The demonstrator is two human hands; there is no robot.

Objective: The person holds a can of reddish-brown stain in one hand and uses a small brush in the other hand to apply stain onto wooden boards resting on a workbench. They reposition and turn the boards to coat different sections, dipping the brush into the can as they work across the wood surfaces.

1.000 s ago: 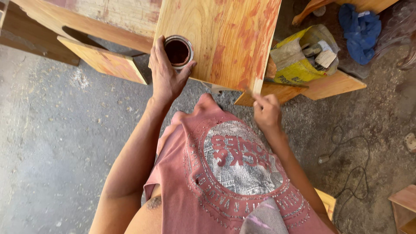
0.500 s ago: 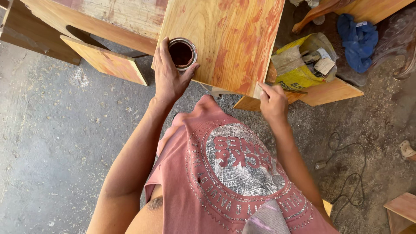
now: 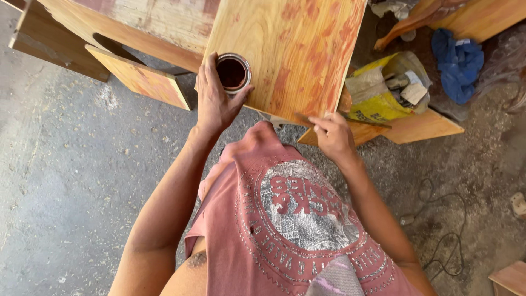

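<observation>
A small round tin (image 3: pixel 233 72) of dark reddish-brown stain stands near the edge of a wooden panel (image 3: pixel 296 49) streaked with red stain. My left hand (image 3: pixel 215 98) wraps around the tin's side. My right hand (image 3: pixel 331 134) pinches a thin flat tool (image 3: pixel 350 120), like a small brush or blade, laid against the panel's near edge. Its tip points right. My pink printed shirt (image 3: pixel 296 219) fills the lower middle.
A yellow sack (image 3: pixel 378 93) with scraps and a blue cloth (image 3: pixel 459 60) lie on wooden boards at the right. More boards (image 3: pixel 137 77) lean at upper left. The dusty concrete floor (image 3: pixel 71 181) carries a thin cable (image 3: pixel 438 219) at lower right.
My right hand turned the thin tool from upright to lying flat along the panel's edge. The view shifted slightly. My left hand stayed on the tin.
</observation>
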